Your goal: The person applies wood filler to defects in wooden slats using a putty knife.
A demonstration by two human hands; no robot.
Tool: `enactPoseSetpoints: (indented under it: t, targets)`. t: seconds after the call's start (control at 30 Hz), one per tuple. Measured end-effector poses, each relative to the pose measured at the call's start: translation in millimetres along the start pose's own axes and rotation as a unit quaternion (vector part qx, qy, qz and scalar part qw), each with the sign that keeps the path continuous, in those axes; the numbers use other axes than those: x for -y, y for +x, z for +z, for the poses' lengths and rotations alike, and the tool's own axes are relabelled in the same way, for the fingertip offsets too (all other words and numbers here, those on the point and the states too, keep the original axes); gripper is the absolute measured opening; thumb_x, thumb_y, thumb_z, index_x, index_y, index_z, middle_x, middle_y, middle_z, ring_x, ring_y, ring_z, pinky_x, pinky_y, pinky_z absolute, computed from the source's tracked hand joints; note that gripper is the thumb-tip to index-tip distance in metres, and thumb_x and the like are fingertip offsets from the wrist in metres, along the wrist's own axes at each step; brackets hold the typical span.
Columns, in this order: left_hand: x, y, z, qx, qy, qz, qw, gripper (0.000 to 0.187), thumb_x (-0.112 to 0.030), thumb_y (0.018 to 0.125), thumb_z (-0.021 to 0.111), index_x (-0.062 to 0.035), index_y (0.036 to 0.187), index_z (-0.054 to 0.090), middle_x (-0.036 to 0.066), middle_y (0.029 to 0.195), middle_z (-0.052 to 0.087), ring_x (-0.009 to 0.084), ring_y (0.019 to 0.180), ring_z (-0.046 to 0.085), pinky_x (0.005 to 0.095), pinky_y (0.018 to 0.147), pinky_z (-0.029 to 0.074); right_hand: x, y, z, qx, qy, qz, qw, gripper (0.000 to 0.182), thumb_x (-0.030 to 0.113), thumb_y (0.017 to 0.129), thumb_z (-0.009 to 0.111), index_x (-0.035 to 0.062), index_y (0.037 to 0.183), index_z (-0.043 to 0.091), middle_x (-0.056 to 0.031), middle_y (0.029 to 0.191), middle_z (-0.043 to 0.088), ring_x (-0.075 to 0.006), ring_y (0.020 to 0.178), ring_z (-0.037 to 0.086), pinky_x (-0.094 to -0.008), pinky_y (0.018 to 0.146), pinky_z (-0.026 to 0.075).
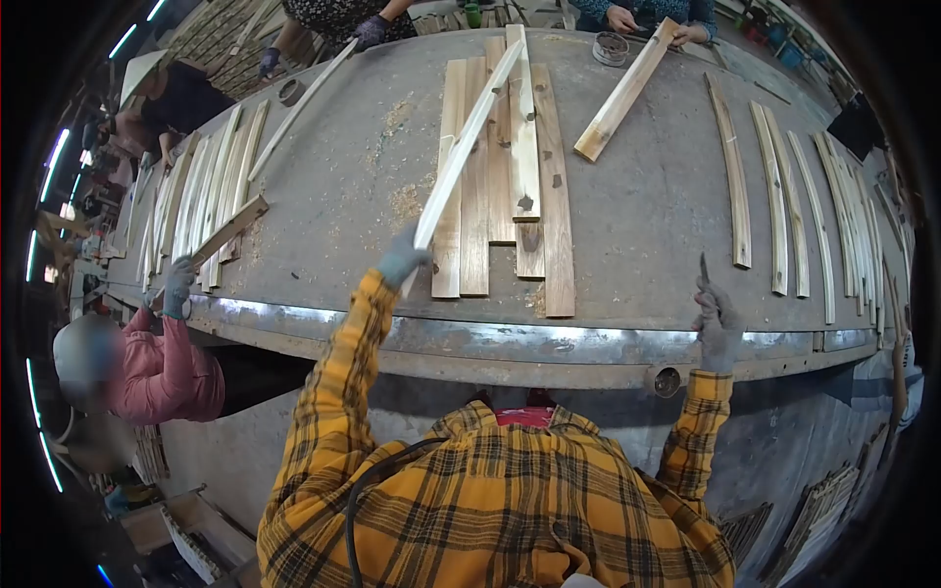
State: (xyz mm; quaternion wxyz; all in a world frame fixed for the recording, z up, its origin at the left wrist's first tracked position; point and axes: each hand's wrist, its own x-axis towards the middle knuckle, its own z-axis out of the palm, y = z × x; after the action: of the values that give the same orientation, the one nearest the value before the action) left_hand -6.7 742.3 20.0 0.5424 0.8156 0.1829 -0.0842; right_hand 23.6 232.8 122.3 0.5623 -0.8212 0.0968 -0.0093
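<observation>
In the head view my left hand [402, 257], in a grey-blue glove, is closed around the near end of a long pale wooden strip [466, 152]. The strip tilts up and away over several wooden boards [474, 196] lying side by side on the grey table. Over the table's front edge, my right hand [718, 328], in a grey glove, is wrapped round a small knife [703, 267] whose thin dark blade points up. Its handle is hidden by the fingers. A small round tin [666, 381] sits just below this hand, at the table's edge.
Other wooden strips lie in rows at the left [211, 186] and right [774, 196]. Across the table one person holds a board [627, 88] beside a round tin [610, 49]; another holds a strip [304, 108]. A person in pink [167, 377] works at the left.
</observation>
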Motion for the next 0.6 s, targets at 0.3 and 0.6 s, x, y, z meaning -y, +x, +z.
enactPoseSetpoints:
  t: [0.3,0.6]
  targets:
    - [-25.7,-154.6,42.0,0.276,-0.295,-0.122,0.907,0.053,-0.003,0.069,0.063,0.0007,0.118,0.045,0.004,0.071,0.049,0.012,0.052,0.048,0.0245,0.045,0.042,14.4,-38.5,58.5,-0.029,-0.04,-0.157,0.986,0.03,0.007,0.081,0.065,0.0123,0.111,0.066,-0.0012,0.082,0.057,-0.0097,0.063,0.05,-0.0218,0.056,0.043]
    - [-30.8,-171.7,44.8,0.39,-0.253,-0.185,0.866,0.054,-0.006,0.07,0.067,0.0012,0.119,0.044,0.003,0.072,0.049,0.0114,0.056,0.047,0.0252,0.049,0.041,-8.4,-10.5,82.9,-0.062,-0.402,-0.159,0.9,0.02,0.022,0.084,0.057,0.0248,0.103,0.065,-0.004,0.089,0.064,-0.0251,0.076,0.062,-0.035,0.066,0.05]
